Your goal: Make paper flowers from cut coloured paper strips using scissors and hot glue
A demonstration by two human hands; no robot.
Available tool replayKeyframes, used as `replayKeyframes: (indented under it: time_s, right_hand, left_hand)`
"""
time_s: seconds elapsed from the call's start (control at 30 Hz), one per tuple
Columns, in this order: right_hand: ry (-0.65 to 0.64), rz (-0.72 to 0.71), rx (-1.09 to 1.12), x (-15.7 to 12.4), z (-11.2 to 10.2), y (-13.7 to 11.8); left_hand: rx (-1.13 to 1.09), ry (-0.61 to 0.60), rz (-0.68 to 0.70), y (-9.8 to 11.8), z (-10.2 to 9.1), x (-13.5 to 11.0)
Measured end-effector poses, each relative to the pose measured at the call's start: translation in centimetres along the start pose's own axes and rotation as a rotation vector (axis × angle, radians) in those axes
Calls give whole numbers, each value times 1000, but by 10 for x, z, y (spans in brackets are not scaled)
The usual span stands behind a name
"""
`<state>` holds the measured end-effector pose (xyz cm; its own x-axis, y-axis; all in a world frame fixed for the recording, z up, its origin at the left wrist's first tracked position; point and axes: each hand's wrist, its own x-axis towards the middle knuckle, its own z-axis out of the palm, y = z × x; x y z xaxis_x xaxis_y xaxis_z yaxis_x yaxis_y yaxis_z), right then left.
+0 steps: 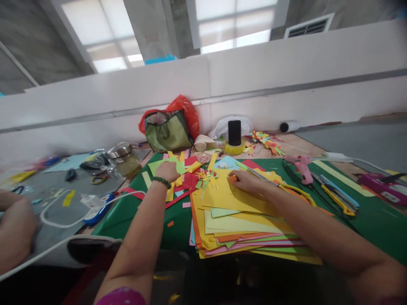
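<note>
My left hand (167, 171) reaches far across the green mat (133, 212) and rests, fingers curled, on a light green paper piece (159, 164) among red and yellow scraps. A green bead bracelet (161, 181) circles that wrist. My right hand (246, 181) lies on top of the thick stack of coloured paper sheets (241, 220), fingers bent and pinched on a small orange scrap (233, 178). Between the hands lies a small cluster of cut paper strips (206, 175). Yellow-handled scissors (297, 191) lie just right of my right hand.
A pink glue gun (303, 167), yellow cutters (337, 198), a phone on a tape roll (234, 137), a green and red bag (168, 127), a glass jar (124, 159) and white cables (63, 220) are here. Another person's hand (14, 231) is at the left edge.
</note>
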<state>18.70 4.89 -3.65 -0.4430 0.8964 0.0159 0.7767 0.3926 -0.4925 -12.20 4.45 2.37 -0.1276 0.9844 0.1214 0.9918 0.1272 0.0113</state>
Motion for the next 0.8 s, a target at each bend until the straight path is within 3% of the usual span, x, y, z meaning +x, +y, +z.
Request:
replayKeyframes:
  time_s: [0.13, 0.27, 0.57, 0.7, 0.8]
  right_hand:
    - [-3, 22, -17, -2, -4, -6]
    - [-16, 35, -22, 0, -3, -4]
    - [-5, 14, 17, 3, 2, 6]
    - [-2, -1, 30, 1, 2, 5]
    - [5, 0, 28, 3, 5, 8]
  left_hand:
    - [18, -64, -24, 3, 24, 1]
    - [11, -85, -84, -2, 34, 6]
    - [6, -63, -177, -10, 17, 7]
    - [-53, 206, -185, -6, 8, -1]
    - [-127, 438, -99, -4, 6, -7]
